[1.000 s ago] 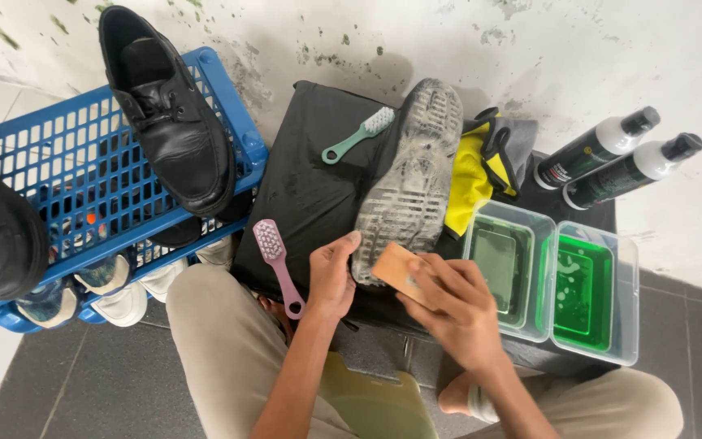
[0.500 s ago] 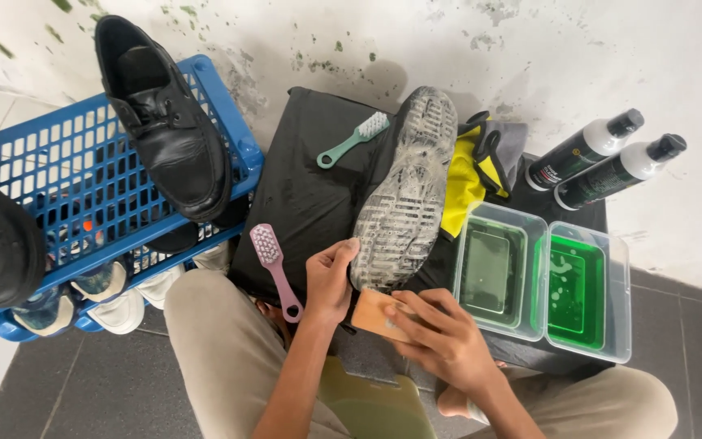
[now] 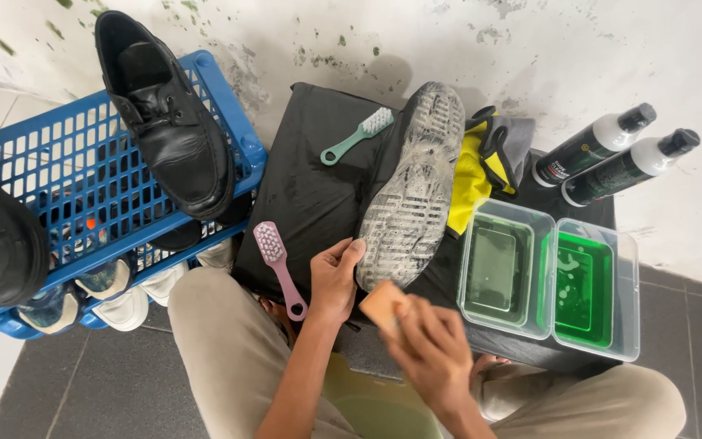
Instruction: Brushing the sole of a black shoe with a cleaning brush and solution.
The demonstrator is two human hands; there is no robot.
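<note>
Gripping a tan sponge block (image 3: 382, 305), my right hand (image 3: 426, 349) hovers at the heel; my left hand (image 3: 333, 280) steadies the upturned shoe's gritty grey treaded sole (image 3: 412, 191).

Black mat (image 3: 318, 183) covers the low stand's left part. On it: green brush (image 3: 357, 136) near the back edge, pink brush (image 3: 278, 264) at the front edge, shoe (image 3: 413, 191) sole-up along its right side. Yellow cloth (image 3: 469, 183) just right of the shoe. Two clear tubs (image 3: 550, 280) of green liquid at the front right corner. Two bottles (image 3: 615, 154) lie at the back right corner.
</note>
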